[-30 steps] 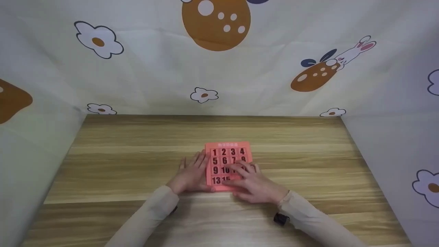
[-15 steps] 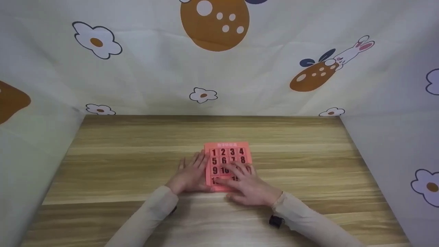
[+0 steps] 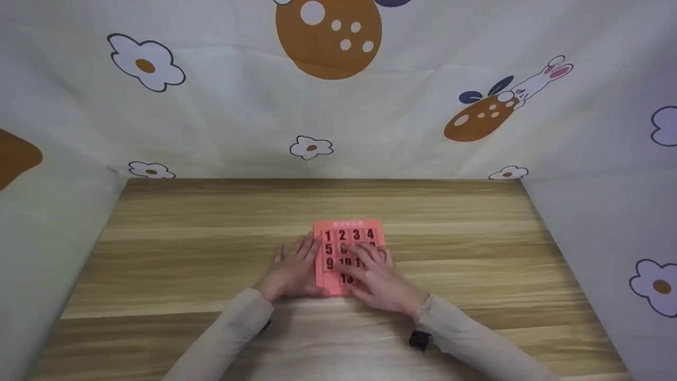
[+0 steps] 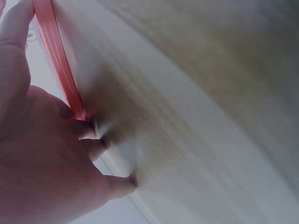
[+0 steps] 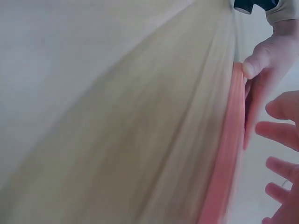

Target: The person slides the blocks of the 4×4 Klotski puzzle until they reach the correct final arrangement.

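Note:
A pink number sliding puzzle (image 3: 348, 224) lies flat on the table, black numerals on its tiles. Along its left edge rests my left hand (image 3: 291, 272), fingers straight and thumb at the near left corner. The left wrist view has these fingers spread against the puzzle's side wall (image 4: 58, 56). My right hand (image 3: 383, 283) reaches over the tiles with extended fingers, covering much of the right and lower rows. In the bottom row, the leftmost slot is a gap, and the 13 tile (image 3: 346, 279) sits to its right. The right wrist view shows the right fingers (image 5: 278, 133) spread above the puzzle.
The wood-grain table (image 3: 211, 211) extends around the puzzle on all sides. A pale curtain (image 3: 238, 95) printed with flowers, orange shapes and a rabbit encloses the back and both sides. A black strap piece (image 3: 420, 340) shows at the right wrist.
My right hand has moved left across the bottom row. The 13 tile has slid one slot right, so the gap now sits at bottom left. My left hand stays at the edge.

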{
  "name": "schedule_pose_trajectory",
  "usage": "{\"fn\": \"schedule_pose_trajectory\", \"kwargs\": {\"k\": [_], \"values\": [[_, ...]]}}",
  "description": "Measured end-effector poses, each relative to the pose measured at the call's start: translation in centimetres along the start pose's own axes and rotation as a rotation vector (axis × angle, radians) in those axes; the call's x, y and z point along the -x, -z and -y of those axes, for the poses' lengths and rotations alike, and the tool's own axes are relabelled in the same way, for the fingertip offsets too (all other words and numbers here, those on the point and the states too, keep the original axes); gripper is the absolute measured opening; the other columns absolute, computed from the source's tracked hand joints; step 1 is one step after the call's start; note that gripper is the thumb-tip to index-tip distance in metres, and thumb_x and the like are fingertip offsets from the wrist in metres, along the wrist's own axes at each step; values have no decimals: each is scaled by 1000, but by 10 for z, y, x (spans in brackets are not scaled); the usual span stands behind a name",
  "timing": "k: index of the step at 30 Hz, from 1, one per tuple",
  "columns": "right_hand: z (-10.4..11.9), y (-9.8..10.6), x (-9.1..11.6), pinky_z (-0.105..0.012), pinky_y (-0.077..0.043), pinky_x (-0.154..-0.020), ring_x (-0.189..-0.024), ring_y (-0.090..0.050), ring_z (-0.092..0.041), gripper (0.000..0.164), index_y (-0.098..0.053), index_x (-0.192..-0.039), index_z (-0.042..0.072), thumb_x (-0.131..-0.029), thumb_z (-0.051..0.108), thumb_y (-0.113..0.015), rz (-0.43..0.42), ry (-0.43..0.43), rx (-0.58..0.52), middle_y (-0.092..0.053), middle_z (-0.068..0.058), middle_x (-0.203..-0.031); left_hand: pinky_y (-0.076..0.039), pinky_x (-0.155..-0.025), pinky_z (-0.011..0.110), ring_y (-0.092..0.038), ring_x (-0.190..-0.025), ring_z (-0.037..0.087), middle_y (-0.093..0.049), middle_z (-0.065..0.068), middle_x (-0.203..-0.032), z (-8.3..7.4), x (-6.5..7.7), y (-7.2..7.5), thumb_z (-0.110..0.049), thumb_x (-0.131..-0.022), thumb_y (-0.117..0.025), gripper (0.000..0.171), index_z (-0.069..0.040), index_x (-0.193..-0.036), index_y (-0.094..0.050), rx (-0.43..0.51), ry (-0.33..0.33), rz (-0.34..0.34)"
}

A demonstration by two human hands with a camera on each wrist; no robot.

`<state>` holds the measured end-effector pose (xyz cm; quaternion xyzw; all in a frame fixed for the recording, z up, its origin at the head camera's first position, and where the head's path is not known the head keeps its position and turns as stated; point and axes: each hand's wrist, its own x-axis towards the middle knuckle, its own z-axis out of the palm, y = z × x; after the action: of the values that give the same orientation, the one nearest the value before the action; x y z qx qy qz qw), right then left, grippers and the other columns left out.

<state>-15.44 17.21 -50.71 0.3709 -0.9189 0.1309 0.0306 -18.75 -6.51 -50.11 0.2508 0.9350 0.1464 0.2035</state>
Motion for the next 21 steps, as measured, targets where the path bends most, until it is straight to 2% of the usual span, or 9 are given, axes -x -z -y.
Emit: {"fn": "schedule_pose_trajectory", "kwargs": {"k": [3,6,11,16,19,21], "values": [[3,-3,-5,-70,-18,-104,-138,-23,-42,52,-53,-140,22,-94,46,-55,56,-6,48,-26,-15,-154,1,-110,65,-1,-145,33,1,16,-160,0,1,1,-66,-76,-67,117,-4,-155,-7,-3,-5,3],[7,-3,-7,-70,-18,-103,-139,-22,-42,50,-59,-135,22,-93,49,-56,57,26,53,-28,-13,-154,1,-110,65,0,-145,33,2,16,-160,1,2,3,-66,-76,-67,117,-4,-155,-7,-2,-5,8],[6,0,-2,-66,-22,-102,-138,-25,-38,38,-68,-123,23,-91,43,-61,-3,93,1,-36,-8,-150,0,-110,64,0,-145,33,2,15,-160,1,0,2,-66,-75,-69,119,-5,-155,-6,-10,1,11],[-1,0,1,-66,-26,-101,-133,-32,-39,35,-69,-115,17,-89,39,-64,-99,27,57,-41,-13,-144,1,-110,64,0,-145,32,3,14,-160,1,-2,1,-64,-76,-69,118,-5,-155,-5,-10,10,21],[-2,-1,0,-67,-27,-100,-134,-31,-41,39,-67,-119,17,-91,42,-62,-65,23,98,-38,-15,-146,1,-110,64,0,-145,32,2,15,-160,1,-2,1,-63,-76,-70,118,-4,-155,-6,9,11,20],[-2,-3,0,-68,-26,-101,-136,-27,-42,46,-61,-130,19,-93,46,-57,-6,43,118,-34,-16,-149,1,-110,64,0,-145,33,1,15,-160,0,-2,1,-63,-76,-70,117,-4,-155,-7,11,11,19]]}}
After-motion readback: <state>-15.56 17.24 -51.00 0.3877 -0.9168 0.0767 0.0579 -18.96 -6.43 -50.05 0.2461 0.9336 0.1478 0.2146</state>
